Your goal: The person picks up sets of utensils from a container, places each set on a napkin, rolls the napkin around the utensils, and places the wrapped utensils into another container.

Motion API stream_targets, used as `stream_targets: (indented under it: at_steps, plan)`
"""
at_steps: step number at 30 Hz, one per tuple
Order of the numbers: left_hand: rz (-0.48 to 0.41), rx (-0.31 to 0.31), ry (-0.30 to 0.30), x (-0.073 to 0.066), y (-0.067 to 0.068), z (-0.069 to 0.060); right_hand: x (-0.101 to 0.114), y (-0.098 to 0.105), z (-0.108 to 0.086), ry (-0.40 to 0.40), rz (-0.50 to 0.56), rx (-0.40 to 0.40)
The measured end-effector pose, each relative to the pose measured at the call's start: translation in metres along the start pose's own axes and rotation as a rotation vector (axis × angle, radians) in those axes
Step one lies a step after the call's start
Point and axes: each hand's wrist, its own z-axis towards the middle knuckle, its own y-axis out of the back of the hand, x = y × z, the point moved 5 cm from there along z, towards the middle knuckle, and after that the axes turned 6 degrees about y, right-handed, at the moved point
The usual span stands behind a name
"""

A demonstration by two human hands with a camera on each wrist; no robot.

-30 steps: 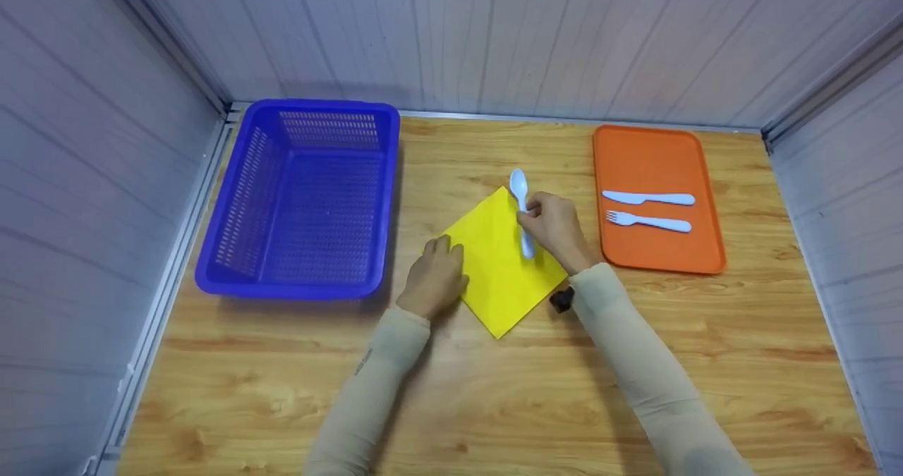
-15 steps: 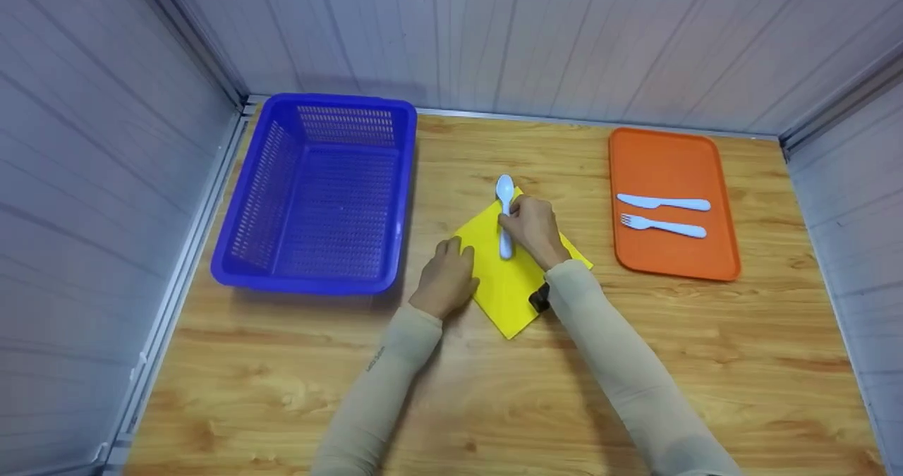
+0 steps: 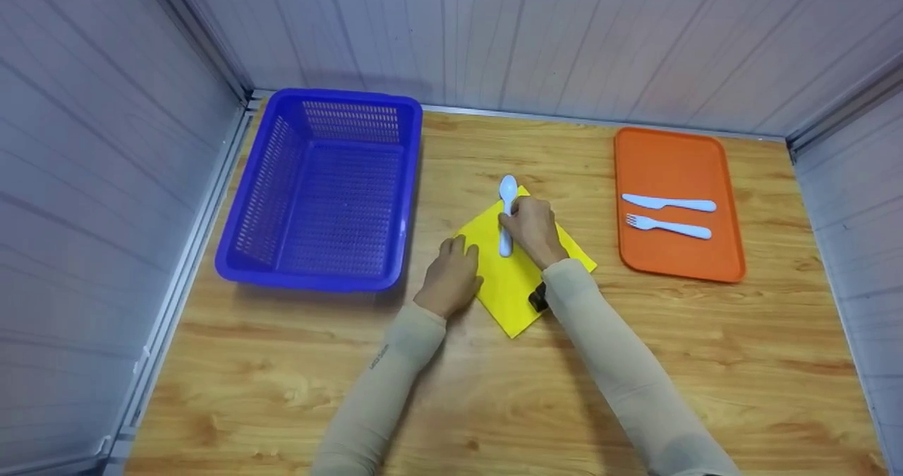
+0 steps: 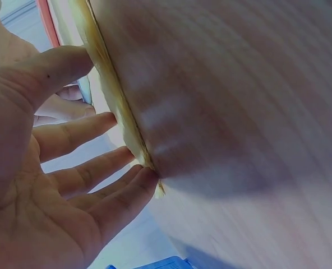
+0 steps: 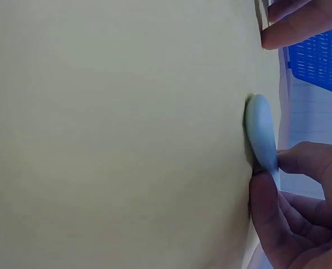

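Note:
A yellow paper napkin (image 3: pixel 504 296) lies on the wooden table, turned like a diamond. My right hand (image 3: pixel 534 228) pinches a white plastic spoon (image 3: pixel 508 189) by its handle over the napkin. The spoon's bowl points away from me, past the upper left edge of the napkin. In the right wrist view, the handle end (image 5: pixel 261 123) lies against the yellow surface. My left hand (image 3: pixel 449 275) rests at the napkin's left edge. The left wrist view shows the fingertips (image 4: pixel 149 175) fairly straight and touching that edge.
A blue plastic basket (image 3: pixel 405 222) stands to the left. To the right lies an orange tray (image 3: pixel 670 162) bearing a white knife (image 3: pixel 670 203) and a white fork (image 3: pixel 669 226). Pale panels (image 3: pixel 494 39) wall in the wooden table (image 3: pixel 487 405) at the back and sides.
My right hand has carried the spoon left across the napkin, from its right side toward the middle. In the last half second both hands have hardly moved. The head view has shifted slightly.

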Motion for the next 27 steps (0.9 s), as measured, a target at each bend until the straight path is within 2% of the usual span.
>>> stream_targets:
  at_steps: [9, 16, 20, 23, 27]
  plan:
    - [-0.011, 0.031, 0.029, 0.001, 0.0, 0.001, 0.0, 0.002, 0.001, 0.021, 0.004, 0.002]
    - [0.043, -0.02, -0.024, -0.003, -0.001, 0.0, -0.002, 0.006, -0.001, 0.023, -0.01, -0.007]
    - [0.067, -0.025, -0.034, -0.004, 0.001, -0.001, -0.003, 0.008, -0.004, 0.039, -0.001, 0.002]
    - [0.075, -0.064, -0.053, -0.006, 0.008, -0.002, -0.003, 0.012, -0.007, 0.071, -0.012, 0.013]
    - [0.052, -0.176, -0.109, -0.017, 0.024, 0.0, -0.003, 0.026, -0.012, 0.121, -0.042, 0.033]
